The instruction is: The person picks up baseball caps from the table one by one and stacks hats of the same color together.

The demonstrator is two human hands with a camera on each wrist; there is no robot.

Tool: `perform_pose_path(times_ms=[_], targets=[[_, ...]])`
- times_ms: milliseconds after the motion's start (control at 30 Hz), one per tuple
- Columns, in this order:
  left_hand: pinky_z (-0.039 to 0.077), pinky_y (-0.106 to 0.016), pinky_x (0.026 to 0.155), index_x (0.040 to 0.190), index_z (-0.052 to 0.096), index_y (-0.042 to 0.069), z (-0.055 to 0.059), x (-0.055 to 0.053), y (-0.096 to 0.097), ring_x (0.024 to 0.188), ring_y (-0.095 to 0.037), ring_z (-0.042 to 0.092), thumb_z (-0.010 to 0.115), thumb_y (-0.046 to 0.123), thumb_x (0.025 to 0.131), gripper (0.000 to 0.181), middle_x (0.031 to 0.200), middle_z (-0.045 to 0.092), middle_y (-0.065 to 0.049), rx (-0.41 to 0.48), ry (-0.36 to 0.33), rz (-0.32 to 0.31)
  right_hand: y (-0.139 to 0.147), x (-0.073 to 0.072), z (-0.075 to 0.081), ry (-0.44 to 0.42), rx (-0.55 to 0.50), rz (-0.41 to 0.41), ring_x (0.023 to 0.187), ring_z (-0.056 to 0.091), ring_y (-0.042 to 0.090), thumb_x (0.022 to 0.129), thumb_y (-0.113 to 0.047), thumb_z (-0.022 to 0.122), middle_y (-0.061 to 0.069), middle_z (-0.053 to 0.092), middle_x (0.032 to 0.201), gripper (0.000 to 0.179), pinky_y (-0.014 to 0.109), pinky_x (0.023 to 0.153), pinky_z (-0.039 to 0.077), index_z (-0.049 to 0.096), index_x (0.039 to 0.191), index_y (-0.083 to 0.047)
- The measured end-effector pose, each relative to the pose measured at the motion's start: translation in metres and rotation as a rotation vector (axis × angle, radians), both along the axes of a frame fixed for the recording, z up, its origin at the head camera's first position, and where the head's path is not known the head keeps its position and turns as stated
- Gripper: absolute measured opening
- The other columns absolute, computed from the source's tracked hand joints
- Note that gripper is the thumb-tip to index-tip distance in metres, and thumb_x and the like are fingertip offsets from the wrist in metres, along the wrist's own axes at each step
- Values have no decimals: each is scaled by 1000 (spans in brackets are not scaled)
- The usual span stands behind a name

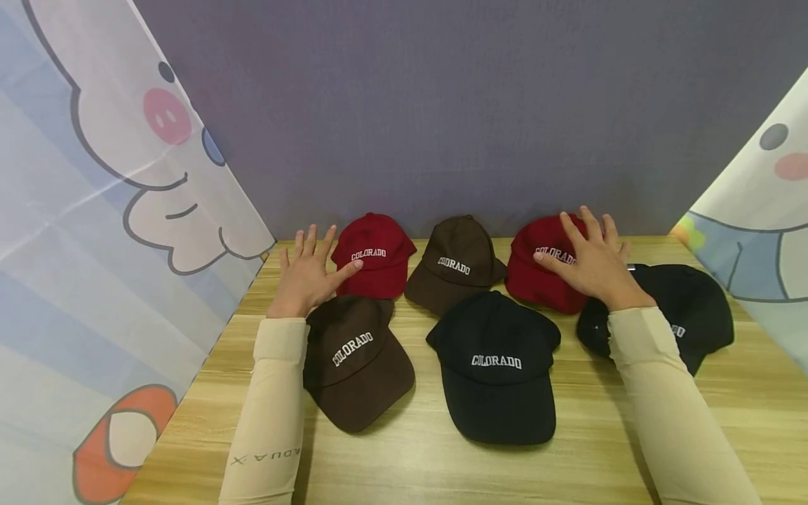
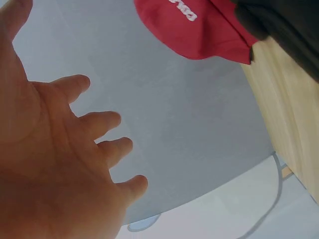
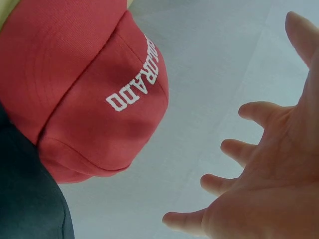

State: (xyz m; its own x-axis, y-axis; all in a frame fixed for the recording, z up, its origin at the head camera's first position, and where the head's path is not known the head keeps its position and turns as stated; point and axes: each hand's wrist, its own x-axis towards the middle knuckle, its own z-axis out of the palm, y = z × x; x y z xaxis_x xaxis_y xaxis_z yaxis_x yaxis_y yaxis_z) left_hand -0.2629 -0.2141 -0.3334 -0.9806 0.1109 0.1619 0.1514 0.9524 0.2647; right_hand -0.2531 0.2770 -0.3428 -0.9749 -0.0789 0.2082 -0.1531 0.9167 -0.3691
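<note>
Both hands are spread above several caps lettered COLORADO, holding nothing. My left hand (image 1: 306, 277) is beside the left red cap (image 1: 379, 245), its thumb overlapping that cap in the head view; the near brown cap (image 1: 362, 372) lies below the wrist. In the left wrist view the palm (image 2: 55, 149) stands apart from the red cloth. My right hand (image 1: 596, 263) hovers over the right red cap (image 1: 536, 273), and the right wrist view shows a gap between the fingers and that cap (image 3: 109, 114). Under the right forearm sits a black cap (image 1: 688, 308), partly hidden.
A second brown cap (image 1: 457, 263) lies between the two red ones, with another black cap (image 1: 499, 372) in front of it. The wooden table (image 1: 379, 470) ends at a grey back panel (image 1: 429, 112). Cartoon-printed cloths (image 1: 63, 280) hang at both sides.
</note>
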Motion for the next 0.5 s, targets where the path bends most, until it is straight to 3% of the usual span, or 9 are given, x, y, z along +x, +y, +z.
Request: perform_pose_path(times_ms=[100,267,400,500], targets=[[0,-69,123,166,10,30,4,2,2,159,-45,2,43,77,94,92,172,10,-19,-1,10,-22,1,1,1,15,-9,-2,154,-7,55,94,-63,57,24,3,170,96,88,106,0,14,165,-16],[7,-67,124,164,23,23,11,7,7,155,-50,18,51,63,98,82,166,29,-23,-20,46,-57,2,3,3,17,9,17,151,7,59,95,-60,58,28,15,167,92,84,109,9,20,164,-11],[18,-65,122,158,40,16,18,12,14,150,-46,33,57,56,97,75,158,44,-21,-3,55,-94,3,5,8,-15,31,39,144,26,60,99,-57,55,32,29,161,86,77,113,21,27,161,-4],[32,-59,118,151,50,12,24,16,21,141,-40,48,61,51,97,67,149,55,-18,38,52,-143,3,8,14,-15,47,37,133,45,56,101,-52,54,35,46,148,78,73,107,35,37,154,1]])
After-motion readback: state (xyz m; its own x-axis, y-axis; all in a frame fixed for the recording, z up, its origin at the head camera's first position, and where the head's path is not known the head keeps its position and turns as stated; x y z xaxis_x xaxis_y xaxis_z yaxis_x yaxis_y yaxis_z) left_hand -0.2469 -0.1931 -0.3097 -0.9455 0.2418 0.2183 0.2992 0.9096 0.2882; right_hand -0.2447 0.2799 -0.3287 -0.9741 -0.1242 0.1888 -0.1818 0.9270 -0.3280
